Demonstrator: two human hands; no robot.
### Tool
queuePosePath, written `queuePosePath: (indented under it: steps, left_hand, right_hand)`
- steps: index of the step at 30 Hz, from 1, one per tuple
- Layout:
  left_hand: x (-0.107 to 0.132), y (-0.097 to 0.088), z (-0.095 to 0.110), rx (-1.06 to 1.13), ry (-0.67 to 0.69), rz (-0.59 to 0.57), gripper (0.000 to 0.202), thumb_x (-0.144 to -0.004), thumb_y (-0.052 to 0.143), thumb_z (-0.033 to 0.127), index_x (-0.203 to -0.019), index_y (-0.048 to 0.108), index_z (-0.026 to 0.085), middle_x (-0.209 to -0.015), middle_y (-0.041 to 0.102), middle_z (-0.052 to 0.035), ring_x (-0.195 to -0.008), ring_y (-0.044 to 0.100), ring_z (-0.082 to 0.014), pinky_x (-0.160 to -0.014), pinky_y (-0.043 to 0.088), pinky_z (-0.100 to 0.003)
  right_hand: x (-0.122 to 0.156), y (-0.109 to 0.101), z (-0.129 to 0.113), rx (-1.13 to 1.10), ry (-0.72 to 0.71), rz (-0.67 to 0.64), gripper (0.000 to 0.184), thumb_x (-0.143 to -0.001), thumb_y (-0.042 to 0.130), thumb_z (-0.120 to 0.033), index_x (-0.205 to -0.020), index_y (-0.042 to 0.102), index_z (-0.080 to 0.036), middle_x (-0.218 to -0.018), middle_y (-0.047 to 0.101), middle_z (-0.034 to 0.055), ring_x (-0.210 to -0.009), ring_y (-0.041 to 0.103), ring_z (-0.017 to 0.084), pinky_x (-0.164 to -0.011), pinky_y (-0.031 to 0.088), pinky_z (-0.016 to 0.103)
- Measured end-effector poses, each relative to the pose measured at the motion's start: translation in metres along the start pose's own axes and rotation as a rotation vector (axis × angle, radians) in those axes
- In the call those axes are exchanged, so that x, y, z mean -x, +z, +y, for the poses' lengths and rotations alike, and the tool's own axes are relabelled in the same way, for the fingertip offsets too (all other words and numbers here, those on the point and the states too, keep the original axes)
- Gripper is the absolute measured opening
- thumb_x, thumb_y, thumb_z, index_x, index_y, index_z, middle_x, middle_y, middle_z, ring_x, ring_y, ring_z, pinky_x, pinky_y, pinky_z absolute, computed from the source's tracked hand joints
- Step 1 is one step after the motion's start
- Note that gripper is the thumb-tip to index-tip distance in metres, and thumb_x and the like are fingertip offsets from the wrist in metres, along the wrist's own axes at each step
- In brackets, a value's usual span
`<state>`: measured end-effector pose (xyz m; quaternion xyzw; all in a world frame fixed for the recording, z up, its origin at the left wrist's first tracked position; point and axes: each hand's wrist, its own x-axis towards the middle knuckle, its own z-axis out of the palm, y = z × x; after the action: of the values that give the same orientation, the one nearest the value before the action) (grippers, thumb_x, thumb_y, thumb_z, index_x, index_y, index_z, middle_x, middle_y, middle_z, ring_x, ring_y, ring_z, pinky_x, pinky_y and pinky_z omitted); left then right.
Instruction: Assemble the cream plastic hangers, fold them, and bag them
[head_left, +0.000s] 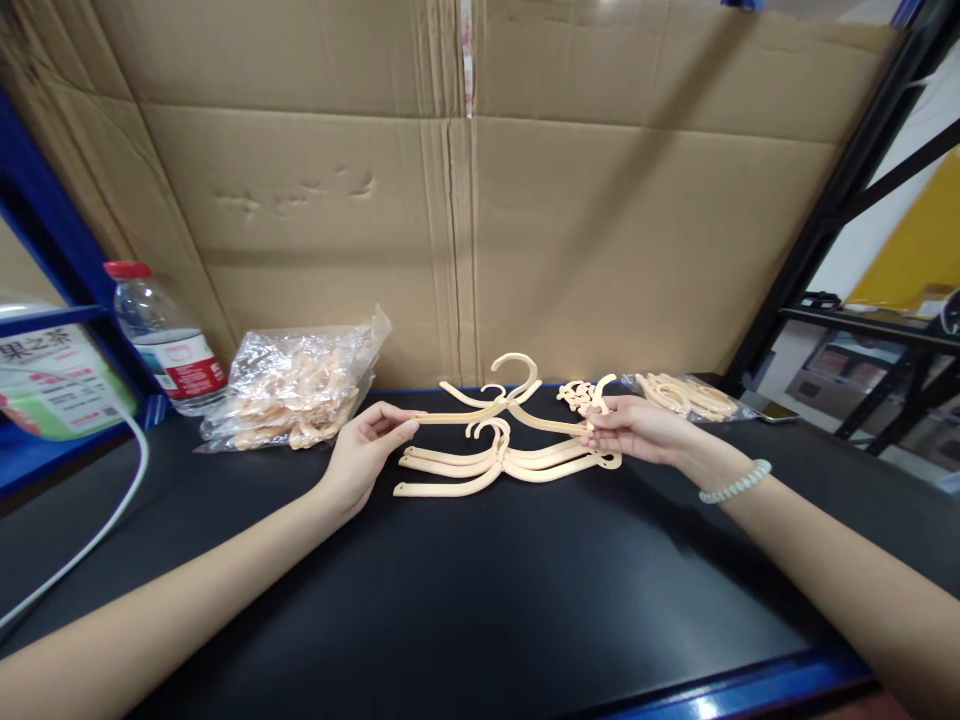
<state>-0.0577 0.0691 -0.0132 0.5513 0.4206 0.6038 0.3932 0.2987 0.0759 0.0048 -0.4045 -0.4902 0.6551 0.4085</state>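
A cream plastic clothes hanger (457,417) is stretched between both hands above the black table, its hook pointing up. My left hand (367,450) pinches its left end between thumb and fingers. At the other end, my right hand (630,428), with a beaded bracelet on the wrist, grips the tip. Just below and nearer to me, several matching hangers (450,487) lie stacked flat with their hooks together. Behind the held hanger lie loose hanger arms (525,392), partly hidden by it. A small heap of cream pieces (577,396) sits beside my right hand.
Plastic bags of cream parts stand at the left (292,390) and right (690,396). A red-capped water bottle (169,340) is at the far left, near a white cable (127,500). A cardboard wall (315,220) rises behind the black table (480,600).
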Motion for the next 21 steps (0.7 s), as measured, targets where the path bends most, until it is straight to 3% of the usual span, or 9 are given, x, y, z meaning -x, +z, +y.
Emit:
queuePosePath:
  steps: [12, 21]
  left_hand:
    - [-0.001, -0.001, -0.002, -0.005, -0.005, -0.014, 0.028, -0.058, 0.083, 0.033, -0.073, 0.066, 0.017, -0.079, 0.069, -0.0019, -0.078, 0.061, -0.015, -0.072, 0.046, -0.025]
    - [0.004, 0.005, 0.004, -0.145, 0.041, -0.062, 0.033, -0.063, 0.08, 0.042, -0.077, 0.063, 0.018, -0.071, 0.063, 0.0002, -0.067, 0.058, -0.014, -0.057, 0.043, -0.023]
  right_hand:
    - [-0.003, 0.01, 0.006, 0.111, -0.144, 0.177, 0.015, -0.075, 0.065, -0.003, -0.072, 0.057, -0.016, -0.071, 0.062, 0.0035, -0.062, 0.067, 0.015, -0.067, 0.062, 0.026]
    - [-0.006, 0.005, 0.007, -0.005, -0.168, 0.153, 0.01, -0.079, 0.064, -0.008, -0.078, 0.058, -0.016, -0.078, 0.068, 0.0085, -0.069, 0.07, 0.019, -0.072, 0.061, 0.03]
